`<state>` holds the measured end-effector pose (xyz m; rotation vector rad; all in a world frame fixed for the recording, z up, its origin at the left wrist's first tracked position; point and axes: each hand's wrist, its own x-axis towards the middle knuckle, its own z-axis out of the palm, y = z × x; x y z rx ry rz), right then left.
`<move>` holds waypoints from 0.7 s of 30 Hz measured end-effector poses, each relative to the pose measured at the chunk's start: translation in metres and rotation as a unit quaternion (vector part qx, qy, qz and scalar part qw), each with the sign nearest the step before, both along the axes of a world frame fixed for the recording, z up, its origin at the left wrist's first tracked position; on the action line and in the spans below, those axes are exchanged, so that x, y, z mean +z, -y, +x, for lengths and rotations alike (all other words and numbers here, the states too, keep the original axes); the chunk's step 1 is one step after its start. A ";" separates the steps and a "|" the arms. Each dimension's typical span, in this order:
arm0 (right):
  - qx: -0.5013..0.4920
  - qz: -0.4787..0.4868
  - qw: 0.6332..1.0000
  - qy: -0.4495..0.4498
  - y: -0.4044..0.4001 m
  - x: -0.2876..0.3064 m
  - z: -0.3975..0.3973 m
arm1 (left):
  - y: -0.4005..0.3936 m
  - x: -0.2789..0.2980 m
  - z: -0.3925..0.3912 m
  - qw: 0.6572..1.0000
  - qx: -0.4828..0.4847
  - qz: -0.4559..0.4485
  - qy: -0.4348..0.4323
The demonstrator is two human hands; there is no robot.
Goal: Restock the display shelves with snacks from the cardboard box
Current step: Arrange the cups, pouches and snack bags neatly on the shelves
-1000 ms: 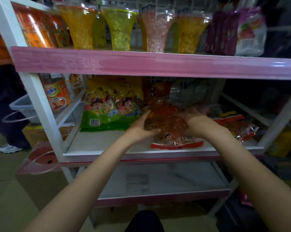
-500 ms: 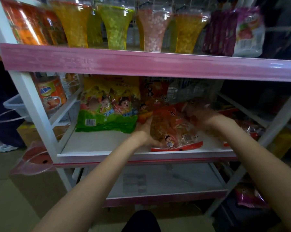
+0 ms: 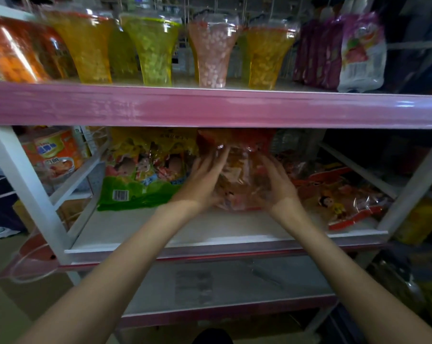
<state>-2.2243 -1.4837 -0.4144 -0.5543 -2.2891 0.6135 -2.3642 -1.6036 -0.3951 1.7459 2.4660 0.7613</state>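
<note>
A red-orange clear snack bag point(image 3: 239, 180) stands nearly upright on the middle shelf point(image 3: 160, 232), under the pink shelf edge. My left hand point(image 3: 202, 180) presses its left side with straight fingers. My right hand point(image 3: 277, 182) holds its right side, fingers spread along the plastic. To the left leans a green and yellow snack bag point(image 3: 140, 175). Another red snack bag point(image 3: 344, 202) lies flat on the shelf to the right. No cardboard box shows clearly.
The top shelf point(image 3: 210, 108) carries vase-shaped candy jars point(image 3: 155, 50) and purple packets point(image 3: 316, 53). The bottom shelf point(image 3: 234, 289) lies below. An orange tub point(image 3: 53, 155) stands behind the white left post point(image 3: 23, 189). A clear bag point(image 3: 33, 259) hangs at the left.
Both hands have lifted the red-orange bag from lying flat to standing upright and pushed it further back on the shelf. The view moved closer.
</note>
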 end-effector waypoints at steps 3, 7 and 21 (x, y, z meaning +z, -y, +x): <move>-0.015 0.037 0.998 0.054 -0.004 -0.009 -0.044 | -0.005 -0.006 -0.029 0.993 0.090 -0.012 -0.073; -0.081 0.098 0.975 0.184 -0.018 -0.021 -0.063 | -0.008 -0.024 -0.028 0.978 0.101 -0.033 -0.178; -0.041 0.122 0.953 0.275 -0.050 -0.016 -0.091 | -0.060 -0.025 -0.028 0.968 0.161 -0.091 -0.173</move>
